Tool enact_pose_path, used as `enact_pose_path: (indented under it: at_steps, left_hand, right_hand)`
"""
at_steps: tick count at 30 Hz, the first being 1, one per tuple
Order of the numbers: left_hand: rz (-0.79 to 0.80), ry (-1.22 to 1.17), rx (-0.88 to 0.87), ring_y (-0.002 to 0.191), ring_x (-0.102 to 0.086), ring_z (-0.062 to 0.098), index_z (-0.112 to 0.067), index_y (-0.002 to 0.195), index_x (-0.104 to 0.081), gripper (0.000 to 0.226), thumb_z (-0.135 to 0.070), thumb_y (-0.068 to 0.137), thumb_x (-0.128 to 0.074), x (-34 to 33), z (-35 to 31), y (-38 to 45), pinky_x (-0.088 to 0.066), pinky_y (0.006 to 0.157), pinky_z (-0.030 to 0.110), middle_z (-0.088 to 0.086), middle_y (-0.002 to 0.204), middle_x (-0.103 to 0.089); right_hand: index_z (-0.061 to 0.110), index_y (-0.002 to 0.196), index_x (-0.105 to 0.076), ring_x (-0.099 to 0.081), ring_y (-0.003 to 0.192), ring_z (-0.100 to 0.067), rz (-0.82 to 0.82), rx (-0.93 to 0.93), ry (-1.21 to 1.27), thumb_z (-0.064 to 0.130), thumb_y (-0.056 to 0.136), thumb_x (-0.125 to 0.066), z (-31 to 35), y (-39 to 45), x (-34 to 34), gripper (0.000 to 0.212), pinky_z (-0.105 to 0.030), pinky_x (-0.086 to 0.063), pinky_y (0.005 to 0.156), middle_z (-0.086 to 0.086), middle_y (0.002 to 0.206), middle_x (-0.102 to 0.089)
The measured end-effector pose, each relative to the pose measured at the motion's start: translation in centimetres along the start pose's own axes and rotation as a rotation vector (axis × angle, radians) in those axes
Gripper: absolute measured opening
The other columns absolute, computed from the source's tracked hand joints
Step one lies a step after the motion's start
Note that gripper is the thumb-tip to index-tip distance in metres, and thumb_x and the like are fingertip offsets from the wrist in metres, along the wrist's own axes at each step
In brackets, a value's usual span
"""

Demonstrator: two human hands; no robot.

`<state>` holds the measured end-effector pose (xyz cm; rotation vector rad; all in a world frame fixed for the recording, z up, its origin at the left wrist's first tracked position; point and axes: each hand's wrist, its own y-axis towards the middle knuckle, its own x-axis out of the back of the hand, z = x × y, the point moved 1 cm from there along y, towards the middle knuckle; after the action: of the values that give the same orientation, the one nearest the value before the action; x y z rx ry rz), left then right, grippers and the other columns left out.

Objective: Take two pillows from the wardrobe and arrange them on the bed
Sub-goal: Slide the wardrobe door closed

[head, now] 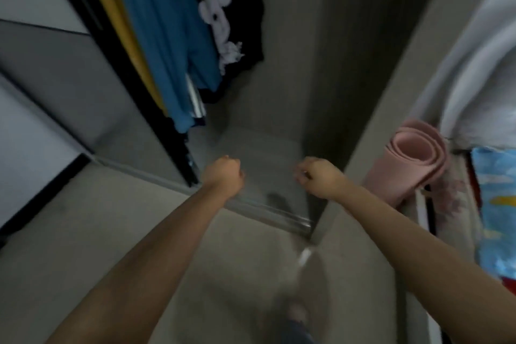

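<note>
I look down into an open wardrobe (279, 70) with grey inner walls and a bare grey bottom. No pillow shows in this blurred view. My left hand (223, 176) is curled into a fist just above the wardrobe's front sill, holding nothing. About a hand's width to its right, my right hand (318, 176) is also curled shut and holds nothing. Both forearms reach forward from the bottom of the frame. At the far right edge a blue patterned bed cover (497, 218) shows.
Hanging clothes fill the wardrobe's left: a yellow garment (111, 8), a blue shirt (167, 36) and a black printed shirt (234, 8). A sliding door (69, 78) stands at the left. A rolled pink mat (413, 167) leans right of the wardrobe, under a white curtain (480, 64). A metal track (273, 212) crosses the floor.
</note>
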<state>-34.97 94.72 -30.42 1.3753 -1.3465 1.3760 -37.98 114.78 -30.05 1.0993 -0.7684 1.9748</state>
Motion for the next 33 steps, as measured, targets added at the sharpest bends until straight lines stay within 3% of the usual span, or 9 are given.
enact_pose_path:
  at_steps: [9,13,17,19,21,25,27,30,33]
  left_hand:
    - [-0.131,-0.096,0.290,0.110,-0.055,0.033,-0.002,0.109,-0.059,0.027,-0.017,0.093,-0.044,8.4,21.4,7.1,-0.048,0.089,0.038,0.021,0.119,-0.056]
    - [-0.202,-0.043,0.348,0.112,-0.054,0.034,-0.002,0.115,-0.055,0.030,-0.019,0.094,-0.042,13.8,29.0,12.7,-0.048,0.090,0.037,0.022,0.122,-0.054]
    - [-0.301,-0.040,0.346,0.115,-0.050,0.034,-0.004,0.119,-0.053,0.031,-0.020,0.093,-0.044,18.2,35.3,17.7,-0.047,0.092,0.037,0.020,0.124,-0.052]
    - [-0.352,-0.061,0.336,0.116,-0.049,0.034,-0.004,0.121,-0.052,0.032,-0.020,0.093,-0.045,20.5,38.5,20.3,-0.045,0.094,0.038,0.019,0.126,-0.050]
    - [-0.449,-0.084,0.319,0.117,-0.048,0.035,-0.004,0.122,-0.052,0.033,-0.018,0.092,-0.047,22.7,41.7,22.9,-0.043,0.096,0.038,0.020,0.127,-0.050]
    - [-0.729,-0.018,0.114,0.118,-0.046,0.035,0.000,0.119,-0.056,0.034,-0.013,0.087,-0.054,26.9,47.4,28.8,-0.040,0.097,0.041,0.023,0.126,-0.052]
    - [-0.884,0.037,-0.091,0.112,-0.052,0.042,0.005,0.104,-0.062,0.027,-0.008,0.080,-0.060,29.2,49.2,31.6,-0.047,0.092,0.044,0.030,0.117,-0.057]
    - [-1.168,0.084,-0.477,0.096,-0.057,0.043,0.005,0.087,-0.059,0.021,-0.008,0.072,-0.053,32.4,50.5,35.2,-0.051,0.084,0.056,0.035,0.094,-0.064]
    - [-1.352,0.092,-0.753,0.104,-0.041,0.031,-0.006,0.091,-0.045,0.020,-0.014,0.072,-0.048,34.5,50.5,37.3,-0.046,0.091,0.058,0.020,0.110,-0.049]
  right_hand:
    - [-0.005,0.113,-0.055,-0.057,0.104,-0.036,-0.084,0.348,0.023,0.012,0.091,-0.050,17.6,21.9,0.9,0.028,-0.035,-0.038,0.086,-0.026,0.111,-0.061]
    - [-0.002,0.125,-0.047,-0.056,0.111,-0.031,-0.128,0.474,0.034,0.011,0.091,-0.050,24.1,32.0,3.7,0.037,-0.028,-0.037,0.090,-0.021,0.121,-0.060]
    - [0.001,0.121,-0.053,-0.051,0.118,-0.033,-0.338,0.578,-0.053,0.011,0.088,-0.053,30.7,40.2,6.6,0.034,-0.039,-0.036,0.102,-0.020,0.125,-0.059]
    - [0.000,0.107,-0.063,-0.050,0.120,-0.038,-0.512,0.648,-0.179,0.008,0.081,-0.062,34.1,43.2,7.6,0.027,-0.054,-0.024,0.108,-0.020,0.116,-0.064]
    - [-0.003,0.094,-0.067,-0.051,0.118,-0.044,-0.627,0.716,-0.359,0.004,0.072,-0.067,37.2,45.8,8.1,0.023,-0.068,-0.020,0.103,-0.024,0.110,-0.066]
    - [0.002,0.077,-0.067,-0.059,0.111,-0.038,-0.793,0.677,-0.769,0.009,0.066,-0.067,42.3,50.5,8.6,0.013,-0.072,-0.032,0.093,-0.020,0.106,-0.069]
    - [0.007,0.070,-0.065,-0.064,0.105,-0.032,-0.881,0.599,-0.896,0.013,0.070,-0.063,43.7,52.2,8.5,0.007,-0.061,-0.036,0.100,-0.015,0.097,-0.072]
    - [0.007,0.065,-0.063,-0.070,0.090,-0.028,-1.001,0.630,-0.989,0.012,0.075,-0.053,44.5,53.7,8.8,0.015,-0.048,-0.028,0.102,-0.013,0.080,-0.072]
    - [0.010,0.062,-0.065,-0.071,0.077,-0.023,-0.974,0.702,-1.061,0.010,0.081,-0.046,44.4,53.7,9.7,0.026,-0.039,-0.035,0.098,-0.007,0.070,-0.071]
